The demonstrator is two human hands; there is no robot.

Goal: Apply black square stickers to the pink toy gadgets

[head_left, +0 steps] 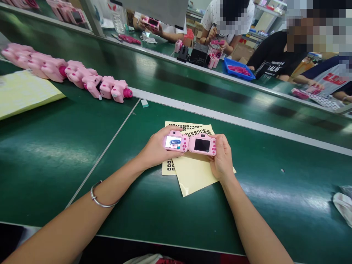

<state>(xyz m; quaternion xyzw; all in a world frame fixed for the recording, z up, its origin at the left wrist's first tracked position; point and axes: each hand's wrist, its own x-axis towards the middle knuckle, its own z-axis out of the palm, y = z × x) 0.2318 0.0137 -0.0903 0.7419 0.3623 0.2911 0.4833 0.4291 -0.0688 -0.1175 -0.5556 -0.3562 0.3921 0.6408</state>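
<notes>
My left hand (pixel 158 146) is closed round a pink toy camera (pixel 175 142) whose screen is lit with a picture. A second pink toy camera (pixel 202 144), its screen dark, is gripped in my right hand (pixel 222 156). The two cameras are held side by side, their inner ends touching or nearly so, with screens and dark pink buttons facing me. Beneath them, yellowish sticker sheets (pixel 192 176) printed with rows of black rounded squares lie overlapping on the green table (pixel 154 212).
A row of pink toy cameras (pixel 79 75) stands at the far left, beside a yellow paper stack (pixel 24 91). A small eraser-like block (pixel 144 103) lies by the table seam. Across the divider, several people work near a blue tray (pixel 239 69) of pink parts. White cloth (pixel 343 205) lies at right.
</notes>
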